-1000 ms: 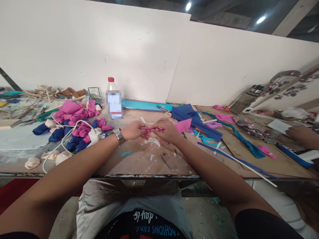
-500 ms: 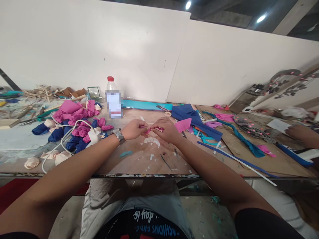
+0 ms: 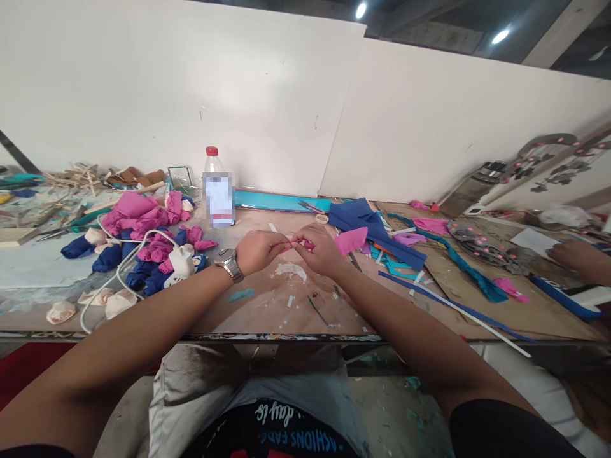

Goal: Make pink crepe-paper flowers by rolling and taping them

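Note:
My left hand (image 3: 260, 250) and my right hand (image 3: 316, 249) meet over the middle of the table, fingertips almost touching. Between them a narrow strip of pink fabric (image 3: 288, 245) is pinched by the thumb and forefinger of each hand. Most of the strip is hidden by the fingers. A wider pink fabric piece (image 3: 351, 241) shows just right of my right hand; whether it joins the strip I cannot tell. Below the hands a whitish patch (image 3: 290, 273) marks the table. A watch (image 3: 229, 263) circles my left wrist.
Pink and blue fabric rosettes (image 3: 138, 219) lie left, with a white cable and plug (image 3: 181, 259) over them. A red-capped bottle (image 3: 212, 159) stands behind. Blue fabric (image 3: 365, 219) and small scissors (image 3: 310, 207) lie to the right. Another person's hand (image 3: 580, 257) is at far right.
My left hand has turned at the wrist and its fingers have closed in nearer to my right hand. Both hands still pinch the pink strip.

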Demonstrator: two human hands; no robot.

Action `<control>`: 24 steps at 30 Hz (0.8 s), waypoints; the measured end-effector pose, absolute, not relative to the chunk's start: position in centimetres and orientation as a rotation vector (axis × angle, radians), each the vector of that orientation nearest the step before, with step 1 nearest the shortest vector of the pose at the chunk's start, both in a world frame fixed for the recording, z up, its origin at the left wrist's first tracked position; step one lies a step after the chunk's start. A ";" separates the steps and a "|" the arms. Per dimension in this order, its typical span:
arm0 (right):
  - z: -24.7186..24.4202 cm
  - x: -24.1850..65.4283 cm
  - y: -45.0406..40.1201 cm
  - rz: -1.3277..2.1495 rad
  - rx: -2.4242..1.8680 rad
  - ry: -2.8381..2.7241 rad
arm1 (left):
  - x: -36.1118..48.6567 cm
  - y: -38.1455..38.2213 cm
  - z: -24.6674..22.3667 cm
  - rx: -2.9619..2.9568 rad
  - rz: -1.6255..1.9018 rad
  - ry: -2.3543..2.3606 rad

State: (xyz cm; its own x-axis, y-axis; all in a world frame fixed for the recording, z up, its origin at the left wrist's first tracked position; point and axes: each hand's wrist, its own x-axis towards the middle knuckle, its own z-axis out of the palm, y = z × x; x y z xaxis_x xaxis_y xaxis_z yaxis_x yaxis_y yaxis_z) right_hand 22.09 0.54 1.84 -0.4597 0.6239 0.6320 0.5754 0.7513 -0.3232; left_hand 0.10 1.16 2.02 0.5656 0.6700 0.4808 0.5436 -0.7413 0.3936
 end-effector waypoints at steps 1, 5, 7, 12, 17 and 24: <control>1.9 22.1 0.5 0.086 -0.896 -2.187 | 0.1 1.2 1.9 2.614 0.926 1.023; 1.9 21.9 0.5 0.132 -0.911 -2.199 | 0.0 1.3 1.5 2.644 0.927 1.022; 1.9 22.0 0.6 0.134 -0.925 -2.192 | 0.0 1.4 1.5 2.633 0.926 1.023; 1.8 22.3 0.7 0.054 -0.898 -2.210 | 0.1 1.4 1.7 2.590 0.893 1.059; 1.7 22.3 0.9 0.047 -0.910 -2.217 | 0.0 1.5 1.9 2.546 0.900 1.075; 1.9 22.4 1.0 0.069 -0.852 -2.263 | 0.0 1.7 1.5 2.564 0.860 1.050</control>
